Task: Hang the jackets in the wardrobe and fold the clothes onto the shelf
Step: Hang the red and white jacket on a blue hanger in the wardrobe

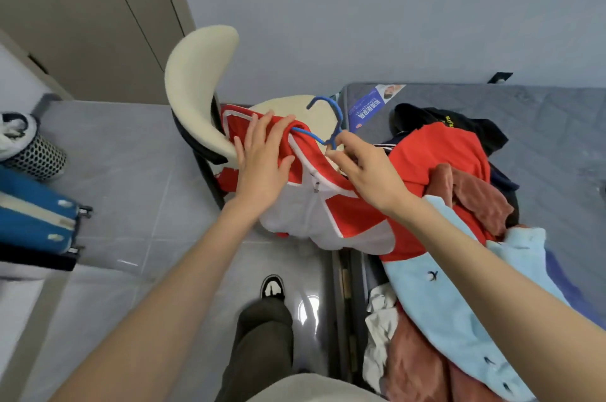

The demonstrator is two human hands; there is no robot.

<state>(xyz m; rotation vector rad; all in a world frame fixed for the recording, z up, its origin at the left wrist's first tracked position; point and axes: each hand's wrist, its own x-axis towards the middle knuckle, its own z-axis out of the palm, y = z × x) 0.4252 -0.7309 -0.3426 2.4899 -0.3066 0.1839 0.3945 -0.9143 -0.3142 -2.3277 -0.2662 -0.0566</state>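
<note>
Head view, looking down between chair and bed.

Left hand point(262, 155): fingers laid over one shoulder of the red and white jacket point(305, 214), thumb hooked at the collar edge, so the cloth is held between thumb and fingers. One arm of the blue hanger point(308, 135) runs into that shoulder under the fabric.

Right hand point(367, 172): fingertips curled and pinching the hanger where its arms meet the neck. The hook stands free above, pointing away from us.

We note the jacket is held up in front of the cream chair point(196, 73), its white front panel and zip hanging down and its other side trailing toward the bed point(541, 139).

The clothes pile point(442, 152) lies on the near edge of the bed: a red garment on top, a black garment point(459, 126) behind it, a rust-brown piece, a light blue fleece point(442, 296) with small dark embroidered marks, and a white cloth lowest.

Writing:
- The black garment has yellow lettering, too small for us to read.
- A blue leaflet point(367, 109) on the bed corner has white Chinese characters, which we cannot make out.

Left edge: a blue suitcase point(32, 214) and a mesh bin point(36, 152) on the grey tiles. Beige wardrobe doors point(82, 8) at upper left.
</note>
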